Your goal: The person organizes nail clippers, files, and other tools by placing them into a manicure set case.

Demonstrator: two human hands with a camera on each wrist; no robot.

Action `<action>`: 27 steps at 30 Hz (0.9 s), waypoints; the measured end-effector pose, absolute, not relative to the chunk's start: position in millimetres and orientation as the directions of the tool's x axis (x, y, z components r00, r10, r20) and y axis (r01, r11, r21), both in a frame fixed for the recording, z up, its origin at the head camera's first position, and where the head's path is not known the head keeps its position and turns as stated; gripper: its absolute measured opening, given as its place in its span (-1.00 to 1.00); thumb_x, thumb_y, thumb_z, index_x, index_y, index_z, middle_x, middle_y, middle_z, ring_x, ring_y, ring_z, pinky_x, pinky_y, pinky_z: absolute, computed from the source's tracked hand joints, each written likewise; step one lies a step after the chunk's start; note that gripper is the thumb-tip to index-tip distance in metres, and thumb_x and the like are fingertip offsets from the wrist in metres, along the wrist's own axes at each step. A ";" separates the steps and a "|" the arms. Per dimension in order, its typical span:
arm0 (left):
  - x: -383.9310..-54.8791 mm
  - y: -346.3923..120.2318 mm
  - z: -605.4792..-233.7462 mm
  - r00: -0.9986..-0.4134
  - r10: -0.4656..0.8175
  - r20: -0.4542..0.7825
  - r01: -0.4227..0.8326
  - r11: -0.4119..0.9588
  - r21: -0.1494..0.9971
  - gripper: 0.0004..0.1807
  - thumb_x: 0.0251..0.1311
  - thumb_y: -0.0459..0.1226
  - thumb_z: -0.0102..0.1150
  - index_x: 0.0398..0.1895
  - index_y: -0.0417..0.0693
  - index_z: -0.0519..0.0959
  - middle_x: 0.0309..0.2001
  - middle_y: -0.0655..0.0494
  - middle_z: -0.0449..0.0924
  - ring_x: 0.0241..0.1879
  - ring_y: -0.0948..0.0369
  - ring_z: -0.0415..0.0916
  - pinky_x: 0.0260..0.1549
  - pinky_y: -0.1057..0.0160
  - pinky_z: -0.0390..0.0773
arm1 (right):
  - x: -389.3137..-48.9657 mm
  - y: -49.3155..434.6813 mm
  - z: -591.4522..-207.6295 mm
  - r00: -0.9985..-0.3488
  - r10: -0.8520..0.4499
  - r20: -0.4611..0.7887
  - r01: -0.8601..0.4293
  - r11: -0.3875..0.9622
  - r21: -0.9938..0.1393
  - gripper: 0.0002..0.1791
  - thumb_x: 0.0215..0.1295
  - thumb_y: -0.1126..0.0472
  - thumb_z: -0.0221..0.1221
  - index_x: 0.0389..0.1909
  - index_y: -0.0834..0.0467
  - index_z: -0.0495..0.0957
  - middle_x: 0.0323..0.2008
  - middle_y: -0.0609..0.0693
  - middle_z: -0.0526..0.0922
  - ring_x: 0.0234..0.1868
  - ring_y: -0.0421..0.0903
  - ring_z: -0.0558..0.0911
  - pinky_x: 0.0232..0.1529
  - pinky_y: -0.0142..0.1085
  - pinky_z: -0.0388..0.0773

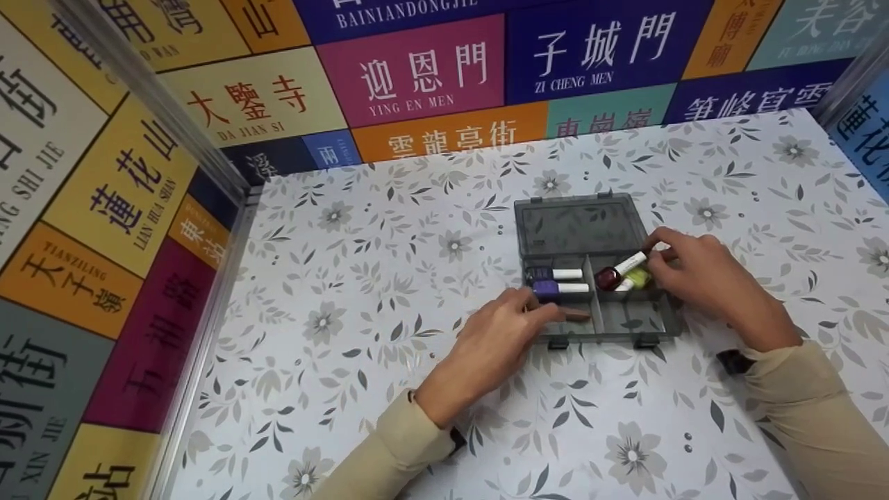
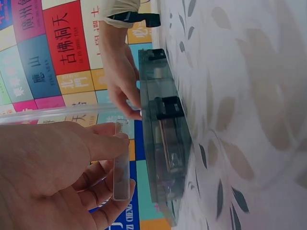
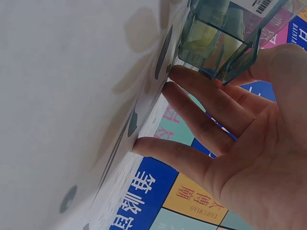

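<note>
A grey see-through divided box [image 1: 635, 316] lies with its lid [image 1: 580, 226] folded back. My right hand [image 1: 715, 281] is at its right side, thumb and forefinger pinching the white cap of a dark red nail polish bottle [image 1: 611, 278], which tilts over a yellow-green one [image 1: 637, 280]. In the left compartment lie a black nail polish bottle [image 1: 542, 273] and a purple one [image 1: 549, 288]. My left hand [image 2: 62, 167] pinches a small clear rectangular strip [image 2: 122, 175] beside the box's front left. A thin brown strip [image 1: 575, 314] lies in the front left compartment.
The box stands on a table [image 1: 389, 278] with a white floral cover. Panels with printed characters [image 1: 417, 76] rise behind and at the left [image 1: 132, 180]. Two latches [image 1: 646, 342] stick out at the box's front edge.
</note>
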State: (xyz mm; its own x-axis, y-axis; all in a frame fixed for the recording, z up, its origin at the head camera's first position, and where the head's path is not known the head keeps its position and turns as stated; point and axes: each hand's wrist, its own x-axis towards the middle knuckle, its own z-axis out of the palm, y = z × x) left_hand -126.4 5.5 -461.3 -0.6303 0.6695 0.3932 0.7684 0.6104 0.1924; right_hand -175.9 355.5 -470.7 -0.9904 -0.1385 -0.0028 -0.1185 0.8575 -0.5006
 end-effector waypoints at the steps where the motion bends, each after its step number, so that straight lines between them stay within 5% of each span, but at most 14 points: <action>1: -126.8 8.0 -461.2 -0.624 0.673 0.397 0.773 0.605 0.190 -0.71 0.52 -0.30 0.26 0.09 0.32 0.74 -0.18 0.21 0.64 -0.21 0.23 0.64 -0.41 0.30 0.67 | -175.8 355.5 -470.6 -0.991 -0.137 -0.005 -0.116 0.857 -0.502 -0.72 0.59 0.14 0.04 0.13 0.09 0.64 0.02 0.34 0.82 -0.05 0.22 0.81 -0.13 0.01 0.60; 12: -130.2 31.5 -459.3 -0.594 0.698 0.400 0.788 0.605 0.114 -0.81 0.63 -0.14 0.11 0.02 0.32 0.73 -0.27 0.25 0.54 -0.27 0.27 0.50 -0.43 0.34 0.60 | -175.1 355.3 -472.4 -0.988 -0.149 0.033 -0.146 0.863 -0.484 -0.72 0.62 0.11 0.04 0.12 0.11 0.64 0.00 0.33 0.83 -0.10 0.17 0.79 -0.16 0.01 0.57; 27: -134.3 56.5 -464.7 -0.569 0.717 0.403 0.801 0.594 0.075 -0.82 0.60 -0.11 0.14 0.01 0.33 0.74 -0.14 0.30 0.67 -0.06 0.27 0.63 -0.16 0.32 0.72 | -176.5 356.0 -471.9 -0.991 -0.135 0.003 -0.119 0.864 -0.488 -0.72 0.62 0.10 0.03 0.12 0.08 0.63 0.04 0.34 0.81 0.01 0.24 0.78 -0.08 0.08 0.58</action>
